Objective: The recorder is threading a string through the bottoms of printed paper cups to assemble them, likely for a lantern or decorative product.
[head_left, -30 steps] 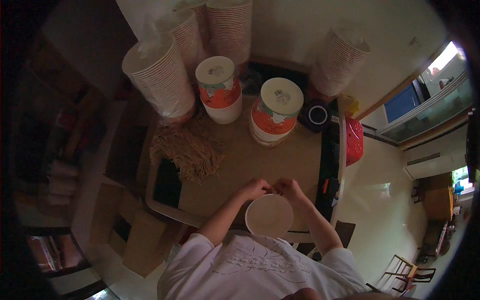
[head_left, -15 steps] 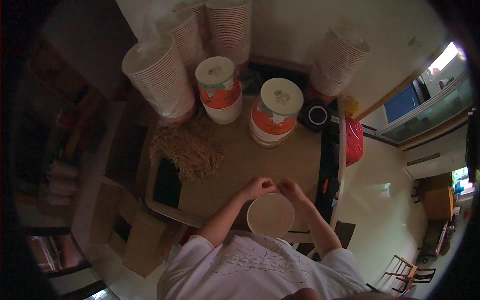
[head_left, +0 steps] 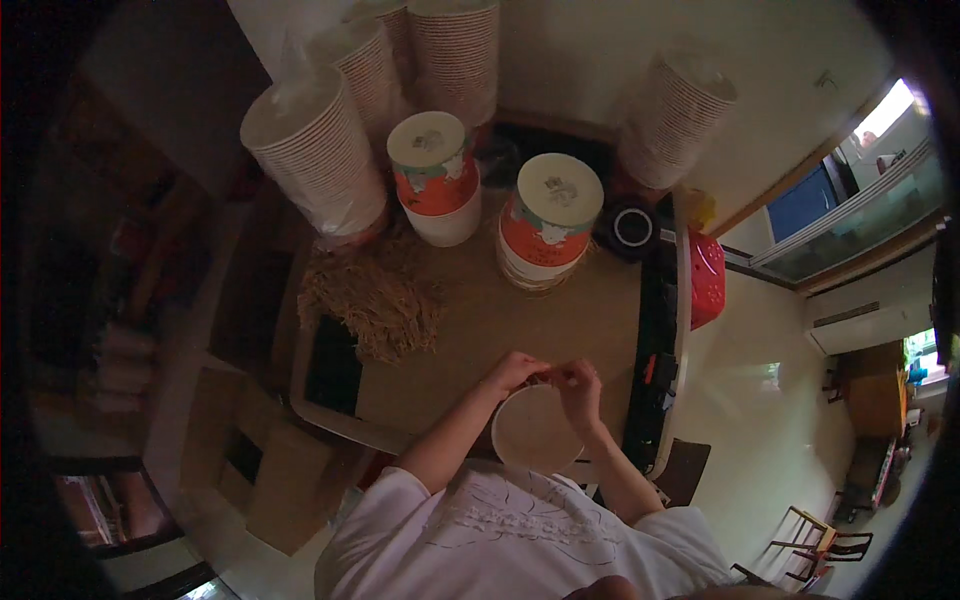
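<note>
A white paper bucket point(head_left: 537, 430) stands close against my body at the table's near edge, its round mouth or base facing up; I cannot tell which. At its far rim my left hand point(head_left: 520, 370) is closed in a pinch. Beside it, nearly touching, my right hand point(head_left: 578, 388) has its fingers bent together over the same rim. Whatever lies between the fingertips is too small and dim to make out. Beyond the hands are two orange-and-white printed buckets with pale tops, one at the centre point(head_left: 549, 235) and one farther left point(head_left: 437, 185).
A heap of tan fibrous strands point(head_left: 385, 305) lies on the table point(head_left: 480, 330) at left. Tall stacks of white paper buckets stand at back left point(head_left: 315, 155) and back right point(head_left: 675, 125). A dark roll point(head_left: 632, 228), a red basket point(head_left: 708, 280) and a cardboard box point(head_left: 285, 480) surround the table.
My right hand has turned and come over the bucket's rim, its forearm swinging inward. The left hand has shifted slightly. The bucket has moved a little to the left.
</note>
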### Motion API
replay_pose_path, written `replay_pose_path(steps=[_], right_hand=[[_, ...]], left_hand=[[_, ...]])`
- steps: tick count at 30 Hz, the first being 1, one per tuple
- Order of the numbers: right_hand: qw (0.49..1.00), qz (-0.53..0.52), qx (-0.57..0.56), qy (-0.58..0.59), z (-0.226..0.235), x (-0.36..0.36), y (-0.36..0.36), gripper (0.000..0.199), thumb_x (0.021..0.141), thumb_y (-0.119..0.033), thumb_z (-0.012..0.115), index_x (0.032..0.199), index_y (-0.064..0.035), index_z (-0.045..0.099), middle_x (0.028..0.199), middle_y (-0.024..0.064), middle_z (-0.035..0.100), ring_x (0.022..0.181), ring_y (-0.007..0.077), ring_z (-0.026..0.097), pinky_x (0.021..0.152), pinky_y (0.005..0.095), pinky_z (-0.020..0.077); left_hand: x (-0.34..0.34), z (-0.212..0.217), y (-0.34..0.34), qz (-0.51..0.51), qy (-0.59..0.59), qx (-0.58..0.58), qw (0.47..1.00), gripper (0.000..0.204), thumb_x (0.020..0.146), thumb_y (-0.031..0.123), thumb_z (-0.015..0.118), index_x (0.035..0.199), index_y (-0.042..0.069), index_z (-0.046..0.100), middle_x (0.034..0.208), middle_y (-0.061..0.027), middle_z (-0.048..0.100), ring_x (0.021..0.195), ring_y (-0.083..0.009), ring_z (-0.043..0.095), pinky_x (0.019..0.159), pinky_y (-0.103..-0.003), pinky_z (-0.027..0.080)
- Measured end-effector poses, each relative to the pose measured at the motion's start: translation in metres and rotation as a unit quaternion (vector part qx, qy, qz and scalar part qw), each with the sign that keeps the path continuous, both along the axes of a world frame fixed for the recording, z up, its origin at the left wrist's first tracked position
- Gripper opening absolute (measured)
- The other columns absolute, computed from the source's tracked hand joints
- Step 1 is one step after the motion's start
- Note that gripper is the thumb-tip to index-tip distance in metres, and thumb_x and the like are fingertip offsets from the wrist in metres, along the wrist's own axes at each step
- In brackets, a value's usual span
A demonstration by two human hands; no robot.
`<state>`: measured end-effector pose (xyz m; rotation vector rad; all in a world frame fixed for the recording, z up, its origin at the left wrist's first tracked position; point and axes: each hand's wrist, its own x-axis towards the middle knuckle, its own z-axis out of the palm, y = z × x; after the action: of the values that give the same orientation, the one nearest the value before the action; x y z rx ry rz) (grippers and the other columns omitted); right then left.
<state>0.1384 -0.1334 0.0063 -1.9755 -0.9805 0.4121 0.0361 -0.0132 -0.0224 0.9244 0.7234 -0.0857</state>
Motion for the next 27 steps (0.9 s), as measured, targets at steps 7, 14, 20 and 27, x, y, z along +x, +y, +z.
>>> replay_pose_path(steps=[7, 14, 20, 27], right_hand=[[0.998, 0.053, 0.013, -0.011, 0.019, -0.006, -0.004, 0.007, 0.074, -0.002, 0.057, 0.078, -0.0040, 0.061, 0.080, 0.0101, 0.057, 0.073, 0.0232, 0.056, 0.066, 0.0278, 0.0440], [0.912, 0.035, 0.032, 0.407, 0.020, 0.010, -0.005, 0.013, 0.077, -0.006, 0.056, 0.088, 0.0001, 0.060, 0.085, 0.0061, 0.060, 0.082, 0.0120, 0.055, 0.069, 0.0236, 0.0437], [0.951, 0.095, -0.046, 0.291, 0.004, 0.019, -0.003, 0.012, 0.075, -0.007, 0.059, 0.083, 0.0013, 0.061, 0.075, 0.0051, 0.061, 0.071, 0.0105, 0.055, 0.065, 0.0234, 0.0439], [0.965, 0.104, -0.050, 0.234, 0.004, 0.020, 0.002, 0.009, 0.074, -0.007, 0.060, 0.078, 0.0012, 0.062, 0.071, 0.0061, 0.061, 0.066, 0.0101, 0.055, 0.059, 0.0234, 0.0437]], left_hand=[[0.000, 0.005, -0.002, 0.050, -0.009, -0.049, 0.998, 0.014, 0.076, 0.014, 0.057, 0.080, 0.002, 0.063, 0.071, -0.0041, 0.060, 0.061, -0.0119, 0.055, 0.055, -0.024, 0.045], [-0.003, 0.010, -0.001, 0.019, 0.016, 0.019, 0.999, 0.013, 0.075, 0.011, 0.059, 0.083, 0.002, 0.062, 0.074, -0.0053, 0.061, 0.062, -0.0116, 0.056, 0.057, -0.024, 0.045], [-0.002, 0.020, -0.004, -0.010, -0.002, 0.091, 0.996, 0.017, 0.074, 0.012, 0.060, 0.087, 0.001, 0.062, 0.078, -0.0054, 0.061, 0.068, -0.0118, 0.056, 0.062, -0.025, 0.046], [-0.006, -0.013, -0.002, 0.004, -0.014, 0.043, 0.999, 0.018, 0.079, 0.015, 0.054, 0.086, 0.001, 0.062, 0.074, -0.0043, 0.060, 0.064, -0.0115, 0.055, 0.059, -0.025, 0.045]])
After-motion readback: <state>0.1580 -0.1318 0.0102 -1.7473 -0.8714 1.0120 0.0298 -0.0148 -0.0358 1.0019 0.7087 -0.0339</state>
